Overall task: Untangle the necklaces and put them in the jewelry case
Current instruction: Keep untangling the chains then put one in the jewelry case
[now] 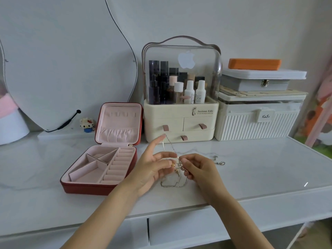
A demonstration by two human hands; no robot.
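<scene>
On the white marble-look surface point(251, 168), against a pale grey wall, stand one open jewelry case point(100, 168), one cream cosmetics organizer point(181, 123) with three drawers, and one ribbed white box point(256, 121). One tangle of necklaces point(177, 169) hangs between both hands just above the surface; how many chains it has I cannot tell. The left hand point(152, 169) is spread, a chain looped over its raised finger. The right hand point(195, 168) pinches the knot. One small pendant piece point(220, 161) lies just beside.
</scene>
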